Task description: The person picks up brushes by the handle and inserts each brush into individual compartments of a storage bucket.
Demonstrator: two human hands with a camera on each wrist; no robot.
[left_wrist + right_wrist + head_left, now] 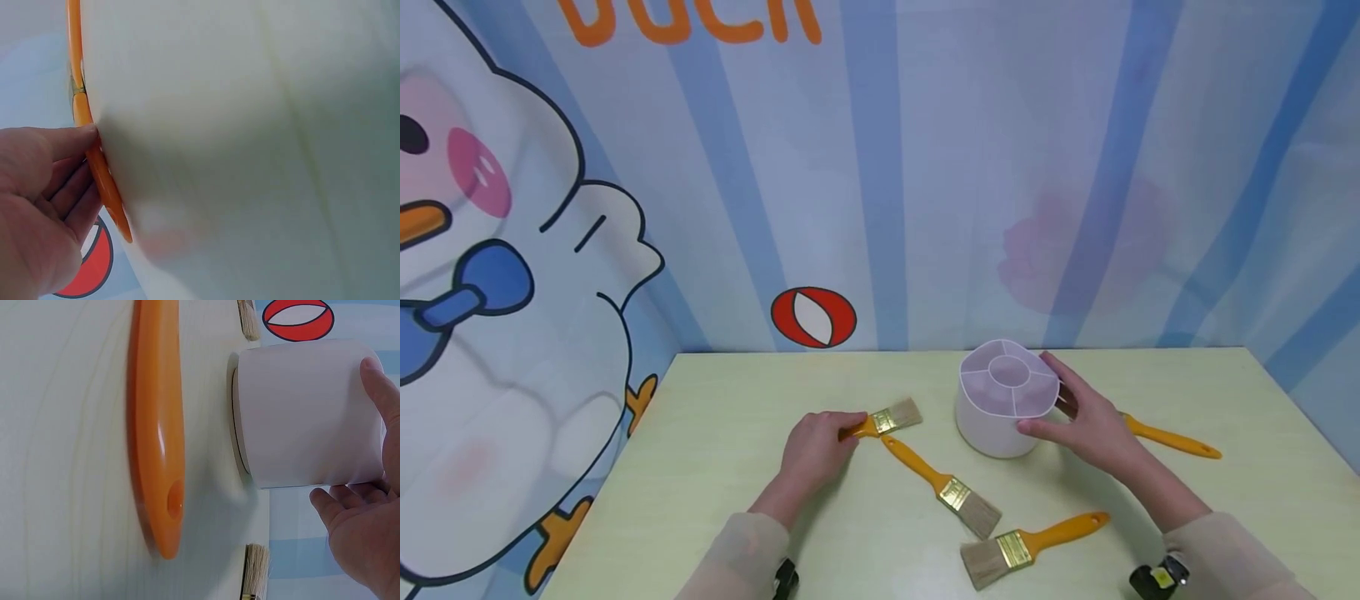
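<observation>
My left hand (820,446) pinches the orange handle of a paintbrush (898,416) low at the table, its bristles pointing right. In the left wrist view, thumb and fingers close on that handle (106,181). At the right, my right hand (1093,425) grips the side of a white round divided organizer (996,435), thumb on the near side and fingers behind. Its compartments around a central round one hold nothing visible. In the right wrist view, the organizer (306,419) stands upright close to the table, with a thin dark line under its base.
A second paintbrush (917,464) lies between the hands, its handle end by the held brush. Nearer the front lies a third paintbrush (1067,531). Behind my right wrist is a partly hidden paintbrush (1176,437). A printed curtain (955,167) rises at the table's (715,392) back edge.
</observation>
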